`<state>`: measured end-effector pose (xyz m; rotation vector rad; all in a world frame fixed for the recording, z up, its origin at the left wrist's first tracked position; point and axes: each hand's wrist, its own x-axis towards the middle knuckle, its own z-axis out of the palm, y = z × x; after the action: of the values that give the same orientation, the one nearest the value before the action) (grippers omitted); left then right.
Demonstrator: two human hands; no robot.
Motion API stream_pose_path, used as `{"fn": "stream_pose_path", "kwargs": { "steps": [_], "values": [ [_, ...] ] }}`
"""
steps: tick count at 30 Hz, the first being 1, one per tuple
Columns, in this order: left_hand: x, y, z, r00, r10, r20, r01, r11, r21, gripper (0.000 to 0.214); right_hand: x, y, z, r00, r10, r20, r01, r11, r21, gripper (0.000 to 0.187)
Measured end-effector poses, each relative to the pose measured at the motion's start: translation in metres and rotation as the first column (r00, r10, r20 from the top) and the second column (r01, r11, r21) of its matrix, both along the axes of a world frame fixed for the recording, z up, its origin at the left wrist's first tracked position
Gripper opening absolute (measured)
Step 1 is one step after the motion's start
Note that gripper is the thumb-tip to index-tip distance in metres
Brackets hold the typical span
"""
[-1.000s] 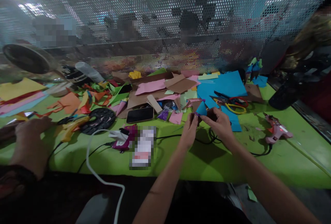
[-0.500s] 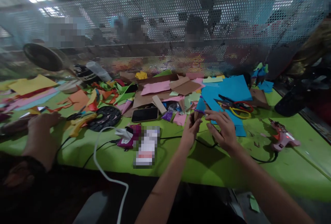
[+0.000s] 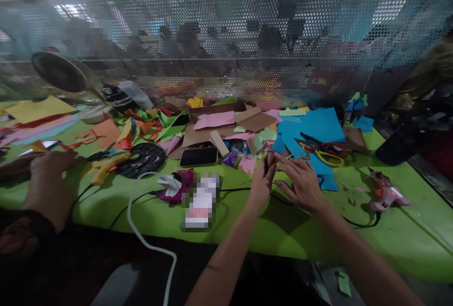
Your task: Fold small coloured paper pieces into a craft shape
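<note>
My left hand is closed around a small paper cone, blue at its pointed top, with a purple band near my fingertips. Its lower part is hidden by my fingers. My right hand comes in from the right with fingers stretched out and thumb apart. Its index fingertip meets the cone near the band; whether it presses there I cannot tell. Just behind lie blue paper sheets and scissors with red and yellow handles. A pink glue gun rests on the green table to the right.
A dark phone, a tissue pack and a blurred-out phone lie left of my hands. Further left are a yellow glue gun, a black round tray and another person's arm. A perforated metal screen stands behind.
Both hands have shifted slightly, and my right fingers have come closer to the cone, now meeting it near the band. The cone has tilted a little and sits lower.
</note>
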<state>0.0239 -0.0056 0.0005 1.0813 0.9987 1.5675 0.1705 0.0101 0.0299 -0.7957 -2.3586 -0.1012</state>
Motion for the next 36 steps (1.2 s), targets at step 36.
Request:
{"fn": "stream_pose_path", "kwargs": {
  "steps": [36],
  "values": [
    [0.0042,-0.002,-0.0045,0.994,0.102,0.04,-0.102,0.995,-0.014,0.042,-0.0007,0.0006,-0.0016,1.0,0.006,-0.02,-0.007,0.998,-0.066,0.025]
  ]
}}
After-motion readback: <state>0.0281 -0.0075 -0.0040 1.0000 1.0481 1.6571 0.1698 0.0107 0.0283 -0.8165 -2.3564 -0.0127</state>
